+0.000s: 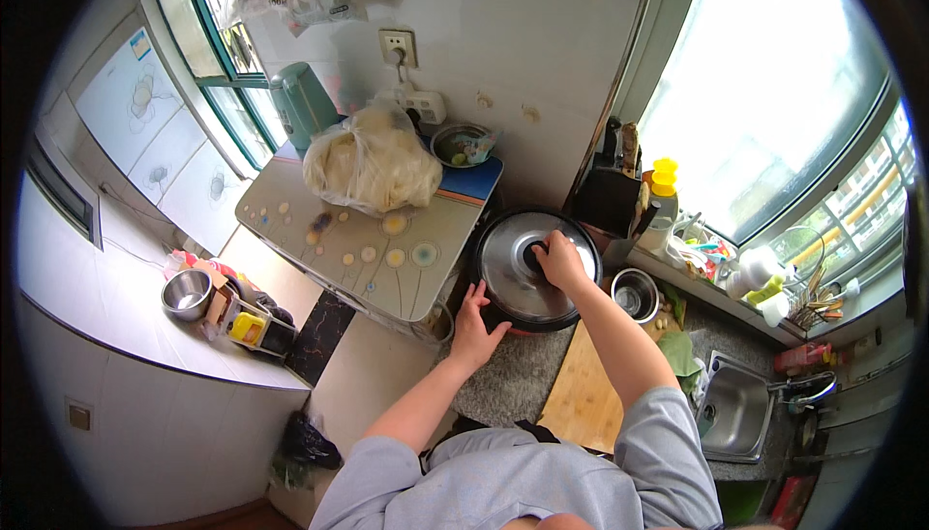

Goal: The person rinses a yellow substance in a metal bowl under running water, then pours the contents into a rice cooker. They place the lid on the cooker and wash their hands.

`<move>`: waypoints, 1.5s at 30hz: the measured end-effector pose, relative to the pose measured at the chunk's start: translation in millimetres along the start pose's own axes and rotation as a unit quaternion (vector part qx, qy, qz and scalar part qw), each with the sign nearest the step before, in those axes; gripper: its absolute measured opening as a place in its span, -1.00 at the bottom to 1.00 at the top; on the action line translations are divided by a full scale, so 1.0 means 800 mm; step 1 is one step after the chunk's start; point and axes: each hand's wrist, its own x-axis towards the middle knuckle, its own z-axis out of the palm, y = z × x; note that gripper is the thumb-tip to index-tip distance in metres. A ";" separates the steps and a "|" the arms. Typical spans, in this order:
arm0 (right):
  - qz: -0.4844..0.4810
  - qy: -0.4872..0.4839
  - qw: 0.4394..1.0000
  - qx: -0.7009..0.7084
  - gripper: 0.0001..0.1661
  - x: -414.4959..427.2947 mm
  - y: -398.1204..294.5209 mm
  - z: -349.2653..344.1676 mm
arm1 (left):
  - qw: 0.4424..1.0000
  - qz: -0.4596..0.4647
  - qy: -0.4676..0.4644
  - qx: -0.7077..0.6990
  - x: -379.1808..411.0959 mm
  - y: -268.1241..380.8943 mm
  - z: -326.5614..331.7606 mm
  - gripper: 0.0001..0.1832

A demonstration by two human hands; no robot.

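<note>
A dark pan (pixel 508 321) with a metal and glass lid (pixel 512 239) stands on the counter in front of me. My right hand (pixel 562 261) grips the black knob at the middle of the lid. At the pan's near left edge, my left hand (pixel 475 334) rests with its thumb and fingers spread, touching or very near the rim. The lid lies over the pan, and what is inside cannot be made out. A steel pot (pixel 635 295) stands to the right of the pan, and a wooden cutting board (pixel 580 392) lies below it.
A patterned table (pixel 326 254) at the left bears a plastic bag of pale food (pixel 374 160), a green kettle (pixel 301 105) and a metal bowl (pixel 461 145). A knife block (pixel 606 200) stands behind the pan at the right. The sink (pixel 737 414) is at the far right, beside a green cloth (pixel 678 356).
</note>
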 end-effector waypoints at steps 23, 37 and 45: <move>-0.030 -0.013 0.999 -0.006 -0.65 -0.002 -0.008 0.009 | 0.980 0.114 0.081 -0.141 0.323 0.057 -0.155 -0.69; -0.004 -0.011 0.999 -0.052 -0.64 -0.005 0.002 -0.003 | 0.592 -0.081 -0.245 0.764 0.514 -0.085 -0.139 -0.69; 0.007 -0.005 0.999 -0.051 -0.65 -0.005 0.009 -0.001 | 0.685 -0.082 -0.157 0.707 0.508 -0.095 -0.137 -0.72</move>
